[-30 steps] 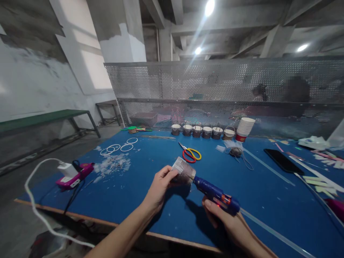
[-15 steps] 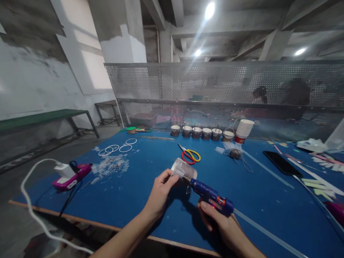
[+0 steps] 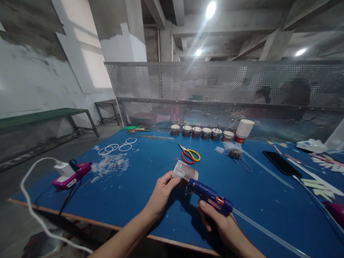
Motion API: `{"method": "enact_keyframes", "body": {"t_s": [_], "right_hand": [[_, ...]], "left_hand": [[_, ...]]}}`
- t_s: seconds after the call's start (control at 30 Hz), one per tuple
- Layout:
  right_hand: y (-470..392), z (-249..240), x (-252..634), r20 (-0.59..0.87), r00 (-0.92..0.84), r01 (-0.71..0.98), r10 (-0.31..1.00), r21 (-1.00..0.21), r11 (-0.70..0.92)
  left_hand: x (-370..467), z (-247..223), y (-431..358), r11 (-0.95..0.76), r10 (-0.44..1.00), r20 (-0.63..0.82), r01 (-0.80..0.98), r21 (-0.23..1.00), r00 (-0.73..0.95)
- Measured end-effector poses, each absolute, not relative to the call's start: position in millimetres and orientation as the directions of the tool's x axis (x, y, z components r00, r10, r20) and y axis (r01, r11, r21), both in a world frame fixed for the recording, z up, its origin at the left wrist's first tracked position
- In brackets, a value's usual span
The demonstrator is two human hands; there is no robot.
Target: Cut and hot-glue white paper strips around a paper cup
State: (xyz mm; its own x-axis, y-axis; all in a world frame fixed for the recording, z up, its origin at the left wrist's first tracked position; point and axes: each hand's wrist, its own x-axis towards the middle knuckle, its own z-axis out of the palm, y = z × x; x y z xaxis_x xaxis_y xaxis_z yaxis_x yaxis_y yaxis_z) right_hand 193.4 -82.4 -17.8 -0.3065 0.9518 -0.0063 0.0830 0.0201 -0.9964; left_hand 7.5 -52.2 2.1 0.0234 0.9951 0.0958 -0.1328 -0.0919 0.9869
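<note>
While the left hand [image 3: 161,191] pinched a small clear plastic cup [image 3: 185,172] between thumb and fingertips, the right hand [image 3: 215,220] was wrapped tight around the grip of a blue glue gun [image 3: 209,195], fingers curled shut on the handle. The cup lay tilted on its side above the blue table [image 3: 134,186], at about one o'clock from the left hand, with its lower edge against the gun's nozzle. From the right hand, the cup sat toward ten o'clock, just past the tip of the gun, touching it or very nearly so; the exact contact was too small to tell. A clear glue stick [image 3: 268,233] trailed from the back of the gun toward four o'clock. At twelve o'clock from the cup, well apart, lay red and yellow scissors [image 3: 189,154], and beyond them a row of small filled cups [image 3: 201,132] beside a stack of paper cups [image 3: 244,129]. A black phone [image 3: 282,163] rested toward two o'clock, and a pink power strip [image 3: 71,175] toward nine o'clock near the table's edge.
</note>
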Motion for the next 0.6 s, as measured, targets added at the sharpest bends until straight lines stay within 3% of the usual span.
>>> {"method": "enact_keyframes", "body": {"t_s": [0.43,0.6], "right_hand": [[-91,-7,190,-0.018,-0.18,0.136,0.984,-0.991,0.006],[-93,-1,187,0.061,-0.154,0.158,0.986,-0.984,0.085]], "left_hand": [[10,9,-57,-0.175,0.984,0.175,0.013,0.985,-0.023],[10,11,-58,-0.172,0.984,0.173,0.033,0.985,-0.043]]}}
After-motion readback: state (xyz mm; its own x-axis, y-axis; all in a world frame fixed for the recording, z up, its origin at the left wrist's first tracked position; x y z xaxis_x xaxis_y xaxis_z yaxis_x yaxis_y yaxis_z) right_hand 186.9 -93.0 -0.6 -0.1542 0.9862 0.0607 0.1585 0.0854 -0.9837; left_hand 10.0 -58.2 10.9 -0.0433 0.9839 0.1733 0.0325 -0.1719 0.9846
